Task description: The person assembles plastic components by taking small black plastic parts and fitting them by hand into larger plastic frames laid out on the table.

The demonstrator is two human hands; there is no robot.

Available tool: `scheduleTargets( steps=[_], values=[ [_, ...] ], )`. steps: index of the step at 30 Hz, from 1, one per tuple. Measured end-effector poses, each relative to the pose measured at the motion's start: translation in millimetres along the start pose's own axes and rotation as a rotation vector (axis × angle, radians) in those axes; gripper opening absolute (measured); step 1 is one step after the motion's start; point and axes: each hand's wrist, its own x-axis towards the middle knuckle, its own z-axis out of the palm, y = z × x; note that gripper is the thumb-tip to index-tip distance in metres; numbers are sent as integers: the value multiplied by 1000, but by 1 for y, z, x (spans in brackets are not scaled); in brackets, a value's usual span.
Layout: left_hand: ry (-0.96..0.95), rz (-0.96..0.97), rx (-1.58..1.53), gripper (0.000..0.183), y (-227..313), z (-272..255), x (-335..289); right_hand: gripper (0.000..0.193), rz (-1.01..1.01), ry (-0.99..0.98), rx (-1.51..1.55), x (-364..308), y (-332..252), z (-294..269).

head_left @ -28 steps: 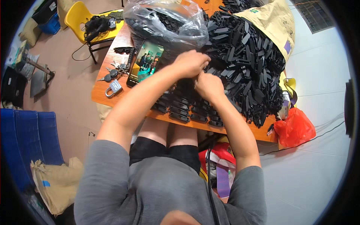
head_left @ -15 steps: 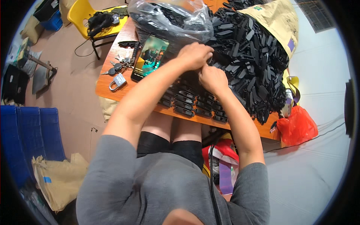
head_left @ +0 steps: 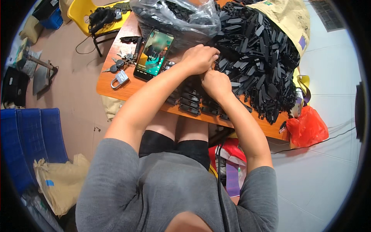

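Observation:
Above the table's middle, my left hand (head_left: 200, 58) and my right hand (head_left: 217, 84) come together, fingers curled and closed. Whatever sits between their fingertips is hidden by the hands. Just beneath and nearer to me, small black plastic pieces (head_left: 189, 103) lie in rows on the wooden table (head_left: 101, 87), partly covered by my forearms. A large heap of loose, flat black plastic parts (head_left: 251, 63) spreads from beside my right hand to the far right.
Beyond my left hand stands a clear plastic bag (head_left: 185, 24) of black parts. A phone (head_left: 155, 54) with a lit screen, keys (head_left: 114, 67) and a padlock (head_left: 120, 79) lie left. A brown paper sack (head_left: 295, 17) borders the heap; a red bag (head_left: 308, 127) hangs at the right corner.
The view has shifted slightly over the table. My right hand sits a little further left, still against my left hand, and both remain closed.

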Motion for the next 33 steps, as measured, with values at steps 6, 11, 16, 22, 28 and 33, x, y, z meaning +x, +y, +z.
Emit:
scheduleTargets(
  steps=[6, 11, 16, 22, 28, 33],
  values=[
    [35, 9, 0, 34, 0, -12, -9, 33, 24, -5, 79, -5, -10, -22],
    [106, 45, -28, 33, 5, 7, -25, 34, 55, -52, 61, -26, -12, 6],
    [60, 15, 42, 34, -2, 3, -24, 33, -3, -36, 16, -14, -12, -7],
    [43, 0, 3, 34, 18, -19, -33, 32, 2, -44, 59, -27, -19, -28],
    [68, -9, -10, 34, 11, 3, -32, 41, 11, 41, 58, -30, -16, -2],
    [81, 6, 19, 35, 15, 1, -45, 37, -10, -7, 74, -38, -18, -9]
  ],
)
